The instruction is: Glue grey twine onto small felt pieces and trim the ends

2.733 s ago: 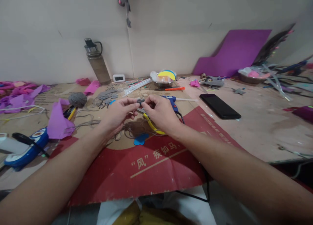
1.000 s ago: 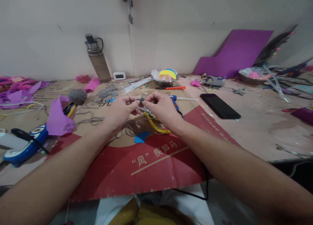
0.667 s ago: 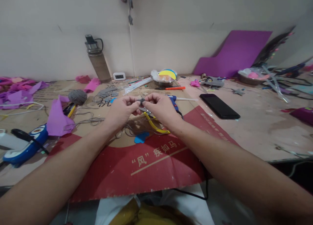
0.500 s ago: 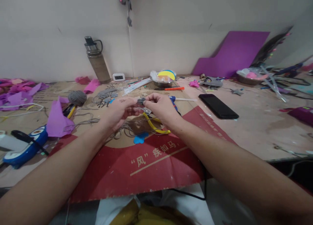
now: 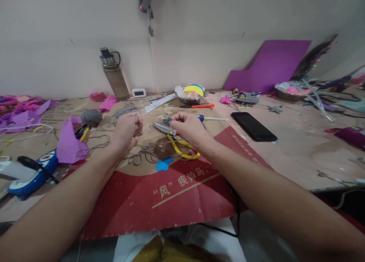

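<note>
My right hand (image 5: 186, 126) pinches a small bundle of grey yarn (image 5: 167, 121) between thumb and fingers. My left hand (image 5: 127, 131) is apart from it, to the left, with its fingers curled closed; whatever it may hold is hidden. Just under the right hand lie scissors with yellow handles (image 5: 182, 150), their blades pointing left. Loose grey yarn strands (image 5: 144, 151) spread over the cardboard between the hands. A ball of grey yarn (image 5: 91, 118) sits beyond the left wrist. Close to the scissors is a blue cut-out piece (image 5: 164, 164).
A printed red cardboard sheet (image 5: 137, 201) covers the front of the table. To the right lies a black phone (image 5: 253, 126). A water bottle (image 5: 115, 75), a small white clock (image 5: 138, 92) and a bowl (image 5: 189, 96) stand along the wall. Purple sheet pieces (image 5: 71, 140) lie left.
My hands were together at the grey yarn bundle. My left hand has moved left and its fingers have curled in; the bundle stays in my right hand.
</note>
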Available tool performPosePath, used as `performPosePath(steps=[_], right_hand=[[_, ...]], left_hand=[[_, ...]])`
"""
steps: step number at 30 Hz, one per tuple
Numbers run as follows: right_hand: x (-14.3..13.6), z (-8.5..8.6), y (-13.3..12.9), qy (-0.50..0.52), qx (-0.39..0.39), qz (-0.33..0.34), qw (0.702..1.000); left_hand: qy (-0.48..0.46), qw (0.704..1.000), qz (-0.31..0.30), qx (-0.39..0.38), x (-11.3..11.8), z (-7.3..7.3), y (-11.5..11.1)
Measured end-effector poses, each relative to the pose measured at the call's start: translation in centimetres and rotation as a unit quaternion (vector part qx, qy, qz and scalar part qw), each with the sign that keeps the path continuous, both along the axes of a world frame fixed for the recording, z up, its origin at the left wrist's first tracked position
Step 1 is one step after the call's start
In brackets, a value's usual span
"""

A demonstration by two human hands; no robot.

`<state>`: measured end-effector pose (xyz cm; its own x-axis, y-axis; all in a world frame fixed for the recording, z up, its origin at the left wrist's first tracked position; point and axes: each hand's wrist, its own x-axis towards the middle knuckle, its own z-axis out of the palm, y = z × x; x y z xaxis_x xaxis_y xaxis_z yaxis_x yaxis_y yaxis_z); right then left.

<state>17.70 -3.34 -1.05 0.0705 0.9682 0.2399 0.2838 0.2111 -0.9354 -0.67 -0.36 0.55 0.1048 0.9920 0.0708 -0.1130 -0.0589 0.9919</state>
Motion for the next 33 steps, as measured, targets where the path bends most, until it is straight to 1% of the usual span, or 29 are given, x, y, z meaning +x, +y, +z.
performPosePath(steps=[2,5,7,9,11,19,22,25,28,33], right_hand=[[0.1,0.2,0.0,0.005,-0.004,0.002,1.000],[0.1,0.2,0.0,0.011,-0.013,0.028,0.999],[0.2,0.1,0.1,0.002,-0.013,0.041,0.999],[0.2,-0.1,0.2,-0.010,-0.012,0.050,0.999],[0.2,-0.2,0.2,-0.021,-0.013,0.057,0.998],[0.1,0.0,0.2,-0.048,0.000,0.057,0.997],[0.0,-0.1,0.0,-0.050,0.017,0.052,0.997],[-0.3,-0.1,-0.2,-0.025,0.036,0.043,0.998],[-0.7,-0.1,-0.4,-0.003,0.043,0.045,0.998],[-1.0,0.1,-0.4,0.044,0.010,0.056,0.997]], left_hand=[[-0.001,0.999,-0.015,-0.030,-0.3,0.4,0.1],[0.049,0.994,-0.056,-0.077,0.1,0.6,-0.2],[0.066,0.989,-0.113,-0.066,0.6,0.4,-0.7],[0.067,0.986,-0.146,-0.052,1.0,0.2,-1.1],[0.072,0.982,-0.167,-0.045,1.3,0.0,-1.4],[0.072,0.982,-0.165,-0.065,1.5,-0.1,-1.6],[0.049,0.986,-0.143,-0.071,1.7,-0.1,-1.6],[0.010,0.989,-0.120,-0.081,1.7,-0.1,-1.6],[-0.014,0.990,-0.116,-0.084,1.6,-0.2,-1.5],[-0.028,0.990,-0.112,-0.077,1.7,-0.5,-1.4]])
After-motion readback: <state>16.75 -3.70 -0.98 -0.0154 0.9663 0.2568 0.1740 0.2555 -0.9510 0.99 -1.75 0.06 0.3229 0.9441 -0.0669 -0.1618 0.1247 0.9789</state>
